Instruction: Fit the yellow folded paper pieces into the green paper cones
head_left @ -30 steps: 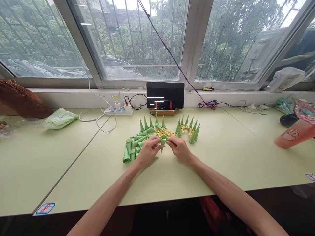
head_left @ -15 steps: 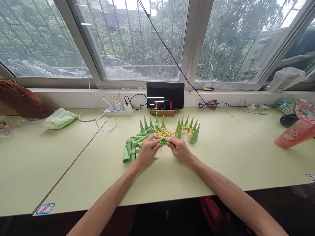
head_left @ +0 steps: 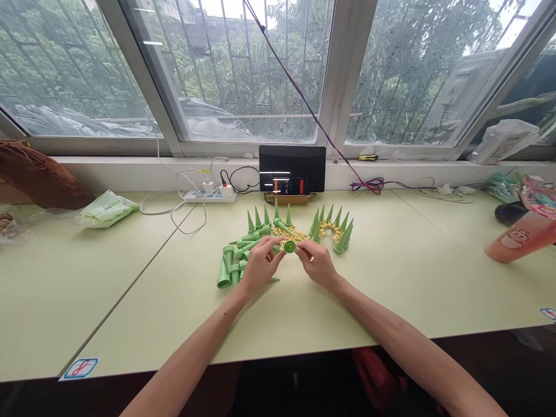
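A green plant watering spike (head_left: pixel 290 247) is held just above the table, its round open end facing me. My left hand (head_left: pixel 262 263) grips it from the left with thumb and fingertips. From the right, my right hand (head_left: pixel 318 262) pinches at its edge, fingers closed. Small yellow pegs (head_left: pixel 296 236) lie in a pile behind the hands. Beside my left hand, several green spikes (head_left: pixel 229 258) lie heaped. More green spikes (head_left: pixel 258 216) stand point up behind that heap. To the right, an arc of upright spikes (head_left: pixel 344 234) surrounds other yellow pegs (head_left: pixel 332 231).
A phone (head_left: pixel 291 186) showing a timer leans on a black panel (head_left: pixel 292 159) at the back. Left of it is a power strip (head_left: pixel 211 197) with white cables. A wet-wipe pack (head_left: pixel 108 209) lies farther left. A tilted pink drink cup (head_left: pixel 516 237) is at far right.
The held spike has shifted slightly up and to the right, and its open end has tilted a little. My fingers have moved slightly around it.
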`<action>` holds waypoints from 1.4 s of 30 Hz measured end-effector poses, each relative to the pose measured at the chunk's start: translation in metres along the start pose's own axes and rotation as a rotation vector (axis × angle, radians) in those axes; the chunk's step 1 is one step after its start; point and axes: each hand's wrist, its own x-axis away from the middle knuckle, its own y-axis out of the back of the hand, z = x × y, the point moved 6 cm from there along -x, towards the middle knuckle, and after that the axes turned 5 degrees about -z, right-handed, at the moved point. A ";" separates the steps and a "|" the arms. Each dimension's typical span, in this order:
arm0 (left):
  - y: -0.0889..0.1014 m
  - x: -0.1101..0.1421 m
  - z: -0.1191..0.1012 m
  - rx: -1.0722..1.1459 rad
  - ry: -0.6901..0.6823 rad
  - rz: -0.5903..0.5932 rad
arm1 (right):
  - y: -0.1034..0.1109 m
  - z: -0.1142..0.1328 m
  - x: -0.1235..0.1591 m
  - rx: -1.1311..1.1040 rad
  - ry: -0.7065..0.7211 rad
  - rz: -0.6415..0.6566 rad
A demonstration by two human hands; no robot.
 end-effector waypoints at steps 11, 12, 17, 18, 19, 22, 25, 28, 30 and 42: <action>0.004 -0.002 -0.002 0.018 0.120 -0.018 | 0.000 0.006 0.001 0.081 0.095 0.009; 0.003 -0.002 -0.002 0.025 0.126 -0.013 | -0.001 0.007 0.001 0.087 0.109 0.017; 0.001 -0.001 0.003 0.081 0.177 0.029 | -0.003 0.008 0.003 0.088 0.134 0.044; 0.000 -0.001 0.004 0.093 0.180 0.040 | -0.004 0.007 0.003 0.086 0.131 0.049; -0.001 -0.001 0.004 0.104 0.179 0.050 | -0.004 0.006 0.004 0.084 0.127 0.052; -0.002 -0.001 0.003 0.126 0.172 0.086 | -0.004 0.005 0.004 0.080 0.122 0.050; -0.004 -0.001 0.001 0.142 0.171 0.136 | -0.003 0.005 0.004 0.073 0.120 0.045; -0.004 -0.001 -0.001 0.160 0.172 0.173 | -0.001 0.005 0.003 0.049 0.117 0.046; -0.004 -0.001 -0.003 0.172 0.169 0.189 | 0.000 0.005 0.003 0.033 0.117 0.048; -0.005 0.001 -0.002 0.192 0.136 0.217 | 0.000 -0.005 0.003 0.029 0.066 0.069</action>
